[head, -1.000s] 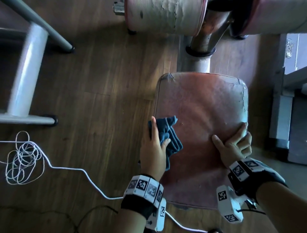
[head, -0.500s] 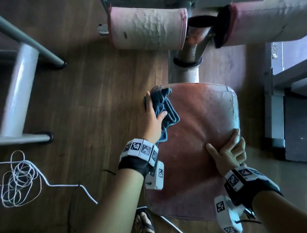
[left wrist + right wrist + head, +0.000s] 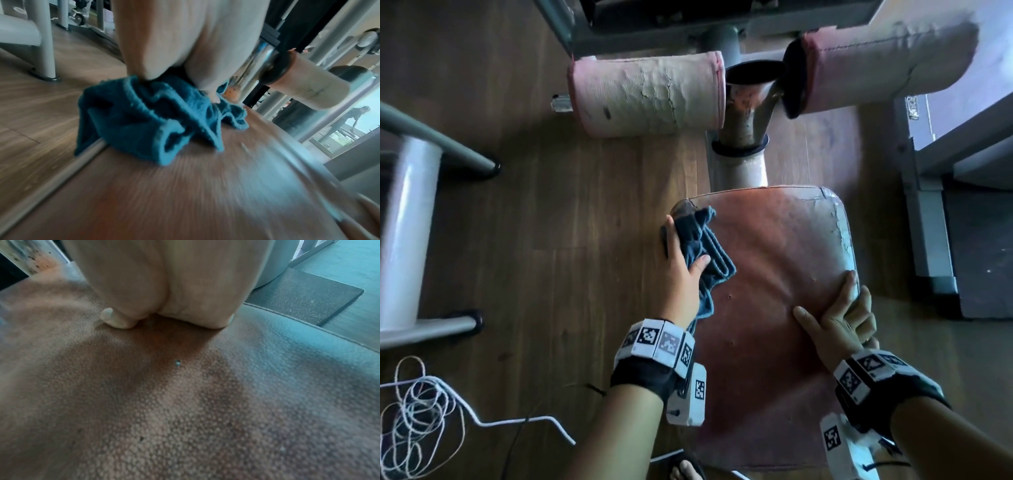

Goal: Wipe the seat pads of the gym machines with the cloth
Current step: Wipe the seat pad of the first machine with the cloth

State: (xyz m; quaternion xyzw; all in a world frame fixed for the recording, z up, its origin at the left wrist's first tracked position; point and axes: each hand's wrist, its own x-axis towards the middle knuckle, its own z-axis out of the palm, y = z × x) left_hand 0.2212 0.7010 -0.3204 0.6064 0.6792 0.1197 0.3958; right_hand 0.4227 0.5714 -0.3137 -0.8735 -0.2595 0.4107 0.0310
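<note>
Cloth [image 3: 707,246], clutched in left hand [image 3: 681,274] fingers, now reaches the seat pad's [image 3: 774,267] far-left corner from mid-edge, right hand [image 3: 834,325] still gripping the side, so the left strip seems wiped.

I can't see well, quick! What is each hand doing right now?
Left hand: closed, gripping the blue cloth, pressed on the seat near its far left corner.
Right hand: closed on the seat, thumb on top, fingers curled over its right edge.

L hand [image 3: 681,274] w/ cloth [image 3: 707,248] now at far-left corner of seat pad [image 3: 774,291], up from mid left edge 1 s ago; sandalled foot [image 3: 685,471] now shows below pad's near edge.
</note>
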